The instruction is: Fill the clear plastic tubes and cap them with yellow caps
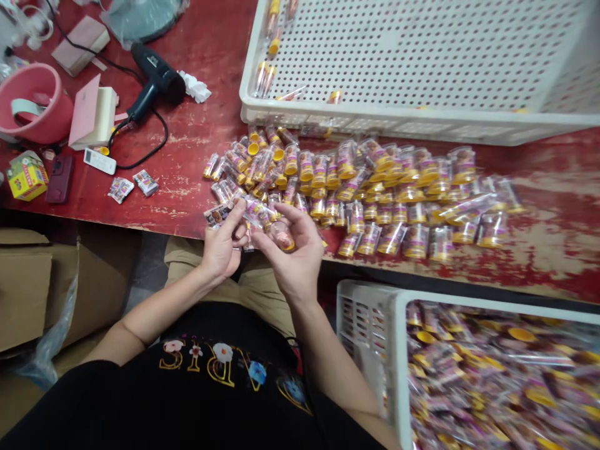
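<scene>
1. Fingers of the right hand (302,259) are slightly parted, thumb and forefinger curved around a clear tube (282,236), its round end facing up.
2. Left hand (220,247): fingers half curled, just beside that tube. A printed packet (216,216) shows by the thumb; whether it is gripped, I cannot tell.
3. Just beyond the fingers and to their right, yellow-ended tubes (356,219) cover the table (201,125). Work looks partway: one tube is in hand, dozens lie loose, but which are finished is unclear.
4. Left of the fingers lie two loose packets (145,182), apparently unused.
5. Farther out, the upper crate (398,122) holds a few tubes; the lower crate (400,350), nearer the body, is heaped.
6. The hands hide part of the held tube; both crates run out of view, and the heap is blurred.
</scene>
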The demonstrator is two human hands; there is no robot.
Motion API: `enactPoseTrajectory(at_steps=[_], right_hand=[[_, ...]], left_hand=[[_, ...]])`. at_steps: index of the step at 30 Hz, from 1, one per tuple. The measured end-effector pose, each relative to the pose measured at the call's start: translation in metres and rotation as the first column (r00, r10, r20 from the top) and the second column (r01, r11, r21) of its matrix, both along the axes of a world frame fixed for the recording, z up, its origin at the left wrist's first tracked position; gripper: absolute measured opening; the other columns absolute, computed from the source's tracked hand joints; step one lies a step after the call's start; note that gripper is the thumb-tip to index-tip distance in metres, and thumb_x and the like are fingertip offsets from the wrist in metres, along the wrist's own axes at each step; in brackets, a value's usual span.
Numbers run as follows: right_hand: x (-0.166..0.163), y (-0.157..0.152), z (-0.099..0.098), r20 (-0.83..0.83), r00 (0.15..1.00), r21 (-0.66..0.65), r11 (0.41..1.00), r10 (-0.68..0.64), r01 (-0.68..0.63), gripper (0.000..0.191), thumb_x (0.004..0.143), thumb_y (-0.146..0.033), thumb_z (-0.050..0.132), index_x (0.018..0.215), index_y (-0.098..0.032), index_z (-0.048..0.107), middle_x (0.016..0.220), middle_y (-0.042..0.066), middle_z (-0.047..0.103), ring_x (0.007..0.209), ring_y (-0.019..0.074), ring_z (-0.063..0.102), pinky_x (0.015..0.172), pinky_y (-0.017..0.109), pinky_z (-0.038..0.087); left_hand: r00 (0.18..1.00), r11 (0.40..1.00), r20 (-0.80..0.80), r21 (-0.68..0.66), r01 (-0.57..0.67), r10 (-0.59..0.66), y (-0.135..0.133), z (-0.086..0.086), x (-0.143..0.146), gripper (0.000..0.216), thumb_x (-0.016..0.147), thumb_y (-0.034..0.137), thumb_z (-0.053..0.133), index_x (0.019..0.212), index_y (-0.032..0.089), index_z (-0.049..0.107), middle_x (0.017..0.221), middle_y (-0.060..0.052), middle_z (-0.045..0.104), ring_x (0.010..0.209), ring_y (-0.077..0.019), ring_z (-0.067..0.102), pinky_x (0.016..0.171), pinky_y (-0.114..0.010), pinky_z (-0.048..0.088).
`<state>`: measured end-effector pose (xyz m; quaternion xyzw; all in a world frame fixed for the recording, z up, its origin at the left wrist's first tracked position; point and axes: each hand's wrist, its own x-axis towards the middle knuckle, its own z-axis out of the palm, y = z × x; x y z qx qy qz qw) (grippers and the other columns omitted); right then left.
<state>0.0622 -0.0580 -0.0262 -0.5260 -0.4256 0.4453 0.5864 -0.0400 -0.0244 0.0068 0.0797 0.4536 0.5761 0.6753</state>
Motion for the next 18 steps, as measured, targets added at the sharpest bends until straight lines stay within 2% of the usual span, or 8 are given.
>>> enactPoseTrajectory(at_steps=[2,4,5,7,10,12,15,18], right_hand=[[-0.006,0.01,-0.008,-0.089,0.995,-0.022,0.999,-0.035,0.033,0.034,0.079,-0.051,0.077,0.084,-0.022,0.061,0.072,-0.003,0.045,0.06,0.0095,0.043,0.058,0.026,0.044],[-0.005,0.014,-0.014,-0.112,0.994,-0.029,1.0,-0.01,0.007,0.039,0.083,-0.054,0.072,0.073,-0.02,0.054,0.069,-0.004,0.041,0.057,0.0078,0.037,0.054,0.024,0.039],[-0.002,0.013,-0.015,-0.099,0.995,-0.029,0.999,0.024,-0.027,0.038,0.085,-0.055,0.069,0.077,-0.021,0.055,0.071,-0.003,0.043,0.057,0.0079,0.038,0.053,0.024,0.039],[0.005,0.006,-0.013,-0.05,0.993,-0.026,0.994,0.109,-0.11,0.034,0.09,-0.056,0.062,0.101,-0.024,0.058,0.083,0.0,0.051,0.062,0.0092,0.044,0.054,0.023,0.042],[0.016,-0.01,-0.004,0.044,0.991,0.016,0.991,0.13,-0.13,0.035,0.097,-0.048,0.054,0.126,-0.029,0.049,0.111,0.006,0.054,0.08,0.0133,0.056,0.064,0.026,0.051],[0.02,-0.018,0.002,0.126,0.989,0.069,0.994,0.076,-0.085,0.032,0.097,-0.04,0.055,0.127,-0.03,0.05,0.118,0.008,0.053,0.096,0.0166,0.059,0.077,0.03,0.054],[0.022,-0.021,0.006,0.255,0.967,0.19,0.98,0.009,-0.059,0.027,0.095,-0.029,0.059,0.122,-0.029,0.055,0.113,0.006,0.056,0.105,0.0196,0.058,0.094,0.037,0.052],[0.024,-0.018,0.005,0.382,0.922,0.296,0.954,-0.065,-0.055,0.025,0.091,-0.025,0.064,0.116,-0.027,0.061,0.105,0.006,0.059,0.103,0.0216,0.059,0.094,0.042,0.051]], left_hand=[[0.999,0.999,0.029,0.012,0.04,-0.041,-0.003,-0.001,0.002,0.027,0.072,0.021,0.086,0.074,0.014,0.06,0.061,0.008,0.044,0.045,0.0007,0.033,0.038,-0.012,0.018],[0.995,0.998,0.079,0.006,0.062,-0.063,-0.003,0.0,0.001,0.029,0.073,0.025,0.086,0.074,0.014,0.059,0.061,0.008,0.045,0.044,0.0011,0.031,0.038,-0.012,0.017],[0.993,0.998,0.097,-0.008,0.065,-0.064,-0.002,0.001,0.0,0.03,0.074,0.027,0.085,0.073,0.014,0.058,0.061,0.008,0.044,0.044,0.0013,0.028,0.037,-0.012,0.017],[0.993,0.998,0.106,-0.043,0.056,-0.051,0.001,0.004,-0.003,0.032,0.077,0.03,0.083,0.072,0.014,0.056,0.06,0.008,0.044,0.043,0.0012,0.025,0.037,-0.012,0.016],[0.993,0.997,0.113,-0.064,0.048,-0.04,0.004,0.007,-0.006,0.031,0.077,0.03,0.084,0.073,0.014,0.057,0.062,0.007,0.047,0.044,0.0011,0.026,0.036,-0.013,0.016],[0.989,0.996,0.135,-0.06,0.062,-0.054,0.003,0.007,-0.007,0.03,0.076,0.03,0.084,0.074,0.014,0.059,0.064,0.006,0.049,0.044,0.0013,0.026,0.036,-0.013,0.016],[0.983,0.993,0.159,-0.056,0.102,-0.092,0.002,0.003,-0.007,0.031,0.077,0.032,0.084,0.073,0.014,0.059,0.064,0.006,0.049,0.044,0.0016,0.027,0.036,-0.012,0.015],[0.977,0.987,0.156,-0.052,0.153,-0.144,0.001,-0.002,-0.007,0.029,0.076,0.032,0.084,0.076,0.014,0.061,0.065,0.006,0.049,0.044,0.0014,0.03,0.036,-0.013,0.015]])
